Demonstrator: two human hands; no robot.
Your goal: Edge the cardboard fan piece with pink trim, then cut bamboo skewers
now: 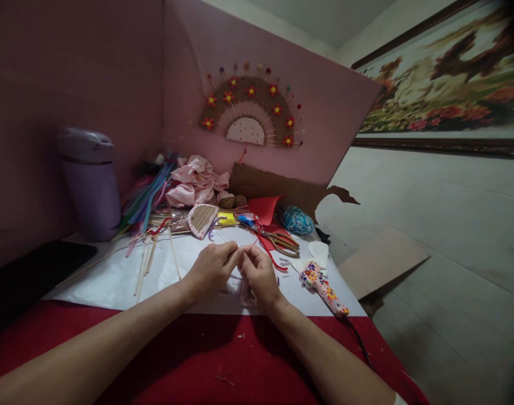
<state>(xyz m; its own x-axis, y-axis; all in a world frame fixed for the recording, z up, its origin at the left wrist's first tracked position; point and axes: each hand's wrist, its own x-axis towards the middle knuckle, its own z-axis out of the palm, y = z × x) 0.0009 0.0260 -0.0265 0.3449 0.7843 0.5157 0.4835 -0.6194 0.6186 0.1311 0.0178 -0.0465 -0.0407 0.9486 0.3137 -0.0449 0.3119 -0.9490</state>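
Observation:
My left hand (pixel 212 267) and my right hand (pixel 260 277) meet over the white sheet (pixel 109 275), thumbs and fingertips pinched together. Something small and pale seems to be between the fingertips, too small to make out. Below my right hand, partly covered by it, lies a small clear packet (pixel 247 298). Just beyond the hands is a half-round cardboard piece (pixel 203 220) edged in pink fabric. Scissors (pixel 282 243) with tan handles and a red fuzzy stem (pixel 263 244) lie past my right hand. A flower-patterned glue gun (pixel 324 289) rests farther right.
Thin sticks (pixel 145 261) and colored fuzzy stems (pixel 149 194) lie to the left, near a purple tumbler (pixel 90 185) and a black flat object (pixel 37 275). Behind are crumpled pink fabric (pixel 195 183), blue yarn (pixel 297 219) and brown cardboard (pixel 274 185). A flowered arch (pixel 261 84) hangs on the pink panel.

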